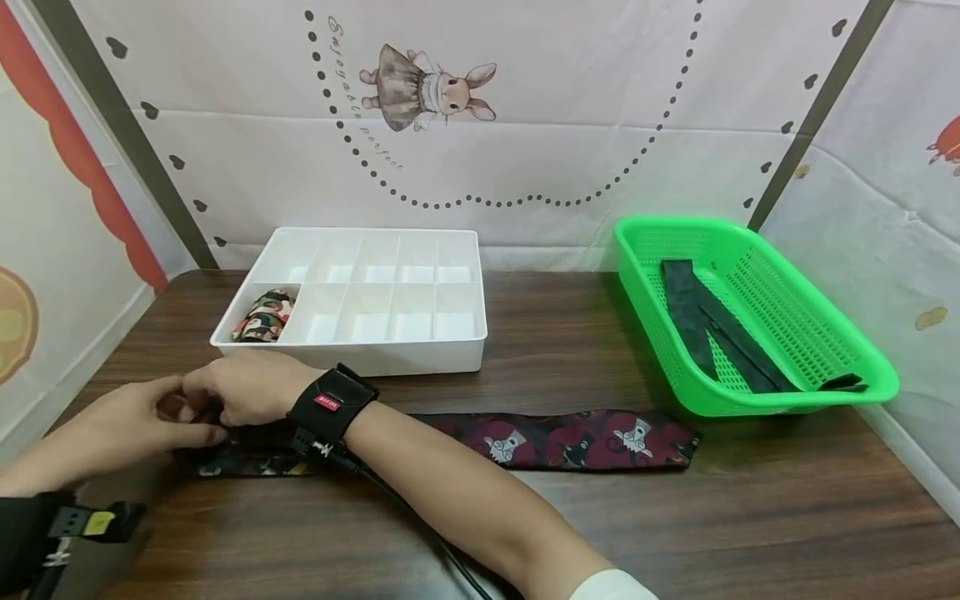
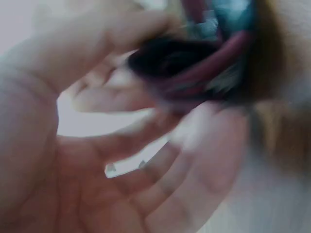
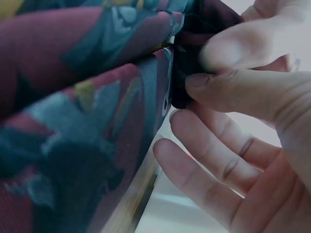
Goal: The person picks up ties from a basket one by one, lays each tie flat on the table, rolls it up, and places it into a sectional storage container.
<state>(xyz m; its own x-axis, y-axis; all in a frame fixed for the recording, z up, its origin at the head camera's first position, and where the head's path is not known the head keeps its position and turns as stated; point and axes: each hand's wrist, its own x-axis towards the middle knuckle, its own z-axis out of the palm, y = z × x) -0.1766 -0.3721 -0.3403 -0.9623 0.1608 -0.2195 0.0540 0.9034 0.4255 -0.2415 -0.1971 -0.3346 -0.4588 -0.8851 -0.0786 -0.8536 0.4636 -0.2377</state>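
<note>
tie: a dark red patterned tie [image 1: 570, 440] lies flat along the near part of the table, running left to right, wide end pointing right toward the basket. Its narrow left end is up in the person's fingers.

right hand: the right hand [image 1: 243, 387] has crossed over to the left side and pinches the tie's left end. The right wrist view shows the thumb and a finger [image 3: 233, 92] clamped on the folded dark tip, the other fingers loose underneath.

left hand: the left hand [image 1: 135, 425] sits right against the right one at the same end of the tie. The left wrist view is pretty blurry, but its fingers [image 2: 121, 99] curl around the rolled-up tip.

organizer: a white divided box [image 1: 420, 354] just beyond the hands, near the wall. A rolled camo-looking tie [image 1: 264, 316] sits in its near-left compartment.

basket: a green basket [image 1: 862, 358] on the right, close to the tie's wide end, holding a black tie [image 1: 693, 312] laid lengthwise.

table: dark wood table [image 1: 750, 517], everything rests on it.

wall: a pale sheet with a cartoon rabbit [image 1: 427, 87] hangs at the far side.
</note>
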